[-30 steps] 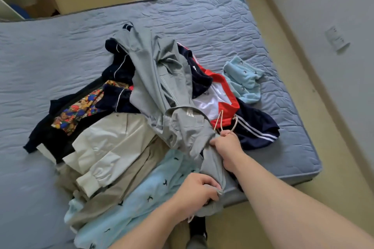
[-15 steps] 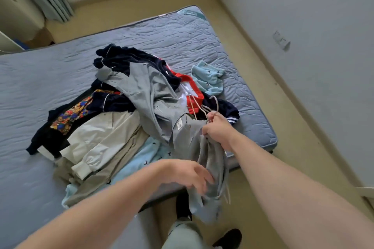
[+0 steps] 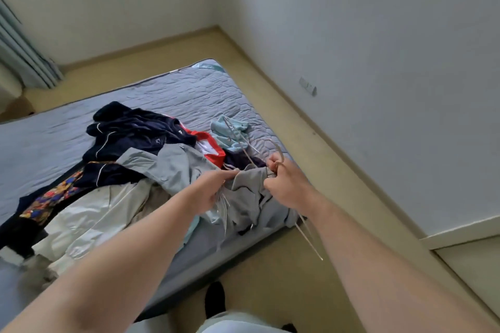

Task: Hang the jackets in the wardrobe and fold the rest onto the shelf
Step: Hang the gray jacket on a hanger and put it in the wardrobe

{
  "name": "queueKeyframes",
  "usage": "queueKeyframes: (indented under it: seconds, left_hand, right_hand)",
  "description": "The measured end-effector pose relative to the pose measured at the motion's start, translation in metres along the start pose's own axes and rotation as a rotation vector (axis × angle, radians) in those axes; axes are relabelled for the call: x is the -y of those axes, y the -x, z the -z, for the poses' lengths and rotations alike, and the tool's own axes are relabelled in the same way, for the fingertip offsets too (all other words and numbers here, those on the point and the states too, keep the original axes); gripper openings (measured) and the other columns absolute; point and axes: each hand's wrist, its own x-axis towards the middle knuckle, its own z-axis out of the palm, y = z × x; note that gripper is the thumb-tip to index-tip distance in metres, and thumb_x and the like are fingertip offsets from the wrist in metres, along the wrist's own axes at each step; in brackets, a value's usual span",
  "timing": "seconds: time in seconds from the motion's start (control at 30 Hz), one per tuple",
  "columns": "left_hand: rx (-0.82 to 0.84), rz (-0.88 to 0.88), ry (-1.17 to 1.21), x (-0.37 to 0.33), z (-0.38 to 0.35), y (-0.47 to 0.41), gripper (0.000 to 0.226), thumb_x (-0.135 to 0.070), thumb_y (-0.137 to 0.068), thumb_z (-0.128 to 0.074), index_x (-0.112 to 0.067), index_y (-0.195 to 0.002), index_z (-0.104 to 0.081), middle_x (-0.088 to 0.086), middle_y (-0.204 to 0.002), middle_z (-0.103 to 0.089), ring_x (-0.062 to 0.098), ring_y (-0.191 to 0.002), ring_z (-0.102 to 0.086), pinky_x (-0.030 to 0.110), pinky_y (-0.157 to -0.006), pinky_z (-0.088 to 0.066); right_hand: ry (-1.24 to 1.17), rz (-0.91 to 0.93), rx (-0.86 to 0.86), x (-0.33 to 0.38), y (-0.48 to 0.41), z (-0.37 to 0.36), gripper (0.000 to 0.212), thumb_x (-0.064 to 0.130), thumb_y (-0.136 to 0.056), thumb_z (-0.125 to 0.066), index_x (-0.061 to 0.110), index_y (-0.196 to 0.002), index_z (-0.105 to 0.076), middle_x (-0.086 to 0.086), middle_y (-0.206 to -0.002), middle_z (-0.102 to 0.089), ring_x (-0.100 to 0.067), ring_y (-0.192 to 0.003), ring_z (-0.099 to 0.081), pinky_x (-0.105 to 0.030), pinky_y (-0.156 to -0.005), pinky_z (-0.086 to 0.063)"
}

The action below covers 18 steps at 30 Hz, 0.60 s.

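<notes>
A grey jacket point(image 3: 176, 167) lies across a heap of clothes on the blue-grey mattress point(image 3: 173, 94), its near end lifted over the front edge. My right hand point(image 3: 284, 184) grips that end together with thin light-coloured hangers point(image 3: 243, 146), whose hooks and bars stick out above and below my fist. My left hand point(image 3: 208, 192) holds the jacket's edge and some hanger wires just to the left. Around it lie a navy garment point(image 3: 135, 130), a cream jacket point(image 3: 89, 213), a floral piece point(image 3: 51, 197), a red-collared top point(image 3: 211, 146) and a light blue item point(image 3: 230, 132).
A white wall with a socket point(image 3: 308, 86) runs along the right, and a strip of beige floor point(image 3: 311, 143) lies between it and the mattress. Grey curtains point(image 3: 24, 62) hang at the far left. My feet point(image 3: 215, 297) stand at the mattress's front edge.
My head has lifted, so the wall fills more of the view. Both hands have raised the grey jacket's end. My left hand, empty a moment ago, now holds it, and the hangers show more plainly.
</notes>
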Motion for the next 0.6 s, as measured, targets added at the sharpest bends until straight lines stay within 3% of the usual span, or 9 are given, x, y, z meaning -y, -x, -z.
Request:
queueKeyframes:
  seconds: [0.07,0.13,0.2,0.3,0.43,0.53,0.6]
  left_hand:
    - [0.006,-0.112,0.127,-0.01,-0.026,0.012,0.024,-0.026,-0.095,-0.067,-0.008,-0.111,-0.072,0.011,-0.087,-0.076,0.024,-0.068,-0.072,0.032,-0.058,-0.059]
    - [-0.009,-0.242,0.203,-0.026,-0.048,0.026,0.019,-0.021,-0.101,-0.058,-0.011,-0.114,-0.068,0.009,-0.089,-0.073,0.021,-0.067,-0.07,0.03,-0.053,-0.056]
    - [-0.021,-0.356,0.213,-0.041,-0.067,0.04,0.015,-0.019,-0.103,-0.057,-0.014,-0.113,-0.066,0.009,-0.091,-0.072,0.021,-0.07,-0.069,0.031,-0.057,-0.057]
    - [-0.044,-0.452,0.144,-0.055,-0.087,0.059,0.013,-0.018,-0.103,-0.057,-0.015,-0.109,-0.068,0.012,-0.093,-0.072,0.025,-0.075,-0.07,0.04,-0.071,-0.059]
    - [-0.012,-0.569,-0.038,-0.049,-0.102,0.079,0.018,-0.019,-0.101,-0.059,-0.028,-0.098,-0.075,0.009,-0.095,-0.077,0.029,-0.082,-0.074,0.044,-0.076,-0.061]
    - [0.035,-0.659,-0.248,-0.033,-0.105,0.09,0.028,-0.016,-0.101,-0.058,-0.037,-0.092,-0.075,-0.001,-0.093,-0.078,0.021,-0.082,-0.075,0.032,-0.071,-0.061]
    - [0.043,-0.744,-0.414,-0.026,-0.1,0.091,0.025,-0.015,-0.1,-0.059,-0.035,-0.094,-0.073,-0.007,-0.091,-0.075,0.019,-0.084,-0.072,0.034,-0.076,-0.061]
  right_hand:
    - [-0.095,-0.099,-0.044,-0.009,0.013,0.016,0.033,-0.001,-0.072,-0.053,0.022,-0.076,-0.03,0.001,-0.075,-0.037,-0.018,-0.069,-0.032,-0.033,-0.064,-0.031]
    - [-0.137,-0.153,-0.088,-0.014,0.022,0.029,0.032,0.007,-0.073,-0.061,0.022,-0.079,-0.033,0.003,-0.076,-0.045,-0.018,-0.07,-0.041,-0.035,-0.067,-0.036]
    - [-0.159,-0.162,-0.16,-0.014,0.028,0.039,0.032,0.022,-0.075,-0.069,0.022,-0.083,-0.037,0.004,-0.079,-0.054,-0.02,-0.073,-0.051,-0.036,-0.071,-0.044]
    - [-0.256,-0.172,-0.207,-0.008,0.027,0.052,0.041,0.051,-0.082,-0.069,0.02,-0.09,-0.043,-0.003,-0.093,-0.061,-0.029,-0.094,-0.066,-0.049,-0.085,-0.054]
    - [-0.427,-0.2,-0.202,0.006,0.014,0.063,0.056,0.059,-0.092,-0.06,0.008,-0.113,-0.053,-0.013,-0.111,-0.069,-0.034,-0.099,-0.07,-0.046,-0.073,-0.062]
    - [-0.451,-0.245,-0.187,0.014,0.002,0.068,0.063,0.066,-0.09,-0.057,0.009,-0.117,-0.053,-0.014,-0.107,-0.07,-0.029,-0.08,-0.072,-0.038,-0.061,-0.058]
    - [-0.393,-0.295,-0.127,0.017,-0.007,0.068,0.067,0.071,-0.087,-0.056,0.011,-0.117,-0.055,-0.011,-0.104,-0.068,-0.025,-0.07,-0.067,-0.036,-0.059,-0.057]
